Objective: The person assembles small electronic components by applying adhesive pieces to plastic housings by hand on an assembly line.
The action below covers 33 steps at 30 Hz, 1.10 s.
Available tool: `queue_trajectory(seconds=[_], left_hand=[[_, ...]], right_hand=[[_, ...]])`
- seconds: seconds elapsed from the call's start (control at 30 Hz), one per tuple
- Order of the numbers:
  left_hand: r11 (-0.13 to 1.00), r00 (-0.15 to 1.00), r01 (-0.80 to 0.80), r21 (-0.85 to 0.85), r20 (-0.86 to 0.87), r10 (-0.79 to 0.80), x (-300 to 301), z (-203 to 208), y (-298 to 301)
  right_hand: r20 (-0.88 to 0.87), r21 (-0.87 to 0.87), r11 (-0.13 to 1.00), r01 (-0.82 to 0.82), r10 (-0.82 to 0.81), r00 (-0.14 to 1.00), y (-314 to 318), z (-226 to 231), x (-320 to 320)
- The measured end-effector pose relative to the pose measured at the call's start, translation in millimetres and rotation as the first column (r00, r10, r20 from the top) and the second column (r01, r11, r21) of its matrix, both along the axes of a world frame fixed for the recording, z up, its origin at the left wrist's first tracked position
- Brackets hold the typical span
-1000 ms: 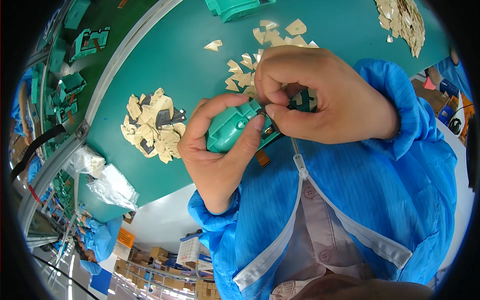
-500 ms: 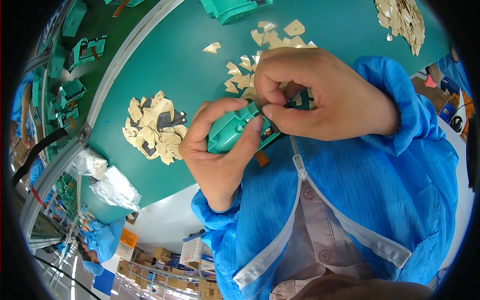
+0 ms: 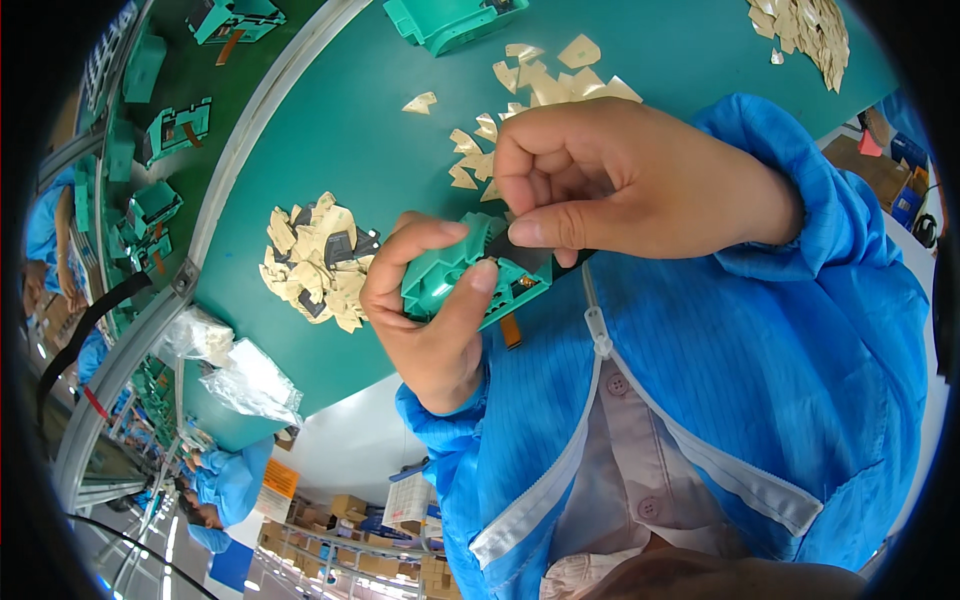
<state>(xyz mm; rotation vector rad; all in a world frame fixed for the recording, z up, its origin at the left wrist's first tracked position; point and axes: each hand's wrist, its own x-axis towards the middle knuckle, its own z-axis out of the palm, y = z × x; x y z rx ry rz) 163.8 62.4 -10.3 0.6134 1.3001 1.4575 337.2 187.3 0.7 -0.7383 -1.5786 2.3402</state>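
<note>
My left hand [image 3: 425, 325] grips a green plastic housing [image 3: 432, 280], its thumb and fingers wrapped around the left end. An orange-brown ribbon cable [image 3: 511, 331] hangs from the housing's near side. My right hand [image 3: 620, 185] is closed in a pinch at the housing's right end, thumb against bent fingers. A thin black piece [image 3: 525, 250] shows under that thumb, against the housing; its far end is hidden by the hand. Beyond the hands lie loose cream-coloured backing pieces [image 3: 545, 85].
Left on the green table [image 3: 330, 130] is a heap of cream and black pieces [image 3: 320, 262]. Another cream pile [image 3: 800, 35] sits far right, a second green housing [image 3: 450, 22] at the back. Clear plastic bags [image 3: 250, 380] lie near a metal rail [image 3: 215, 185]; more housings [image 3: 180, 130] stand beyond it.
The housing has tilted and shifted slightly left in my left hand. My right fingers have drawn back from its top, and the black piece shows more plainly under my right thumb.
</note>
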Motion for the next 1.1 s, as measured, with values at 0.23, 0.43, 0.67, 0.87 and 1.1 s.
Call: queue_trajectory(seconds=[0.23,0.43,0.67,0.87,1.1], left_hand=[[0.994,0.958,0.038,0.103,0.281,-0.066,0.4,-17.5,-1.5],[0.991,0.915,0.018,0.136,0.396,-0.071,6.5,-24.3,1.5],[0.987,0.886,0.017,0.159,0.454,-0.089,11.4,-31.0,4.4],[0.985,0.880,0.027,0.173,0.464,-0.105,12.1,-31.9,6.0],[0.986,0.889,0.014,0.164,0.449,-0.087,11.3,-27.4,2.9]], right_hand=[[0.008,-0.068,0.996,-0.063,0.064,0.998,1.7,0.0,3.2],[0.021,-0.168,0.983,-0.067,0.072,0.997,1.1,6.2,3.6],[0.007,-0.138,0.990,0.001,0.000,1.000,-2.1,-3.9,6.8],[0.000,-0.141,0.990,-0.023,0.024,1.000,0.4,-4.8,8.0],[0.011,-0.084,0.996,0.001,0.000,1.000,-2.7,-2.9,6.7]])
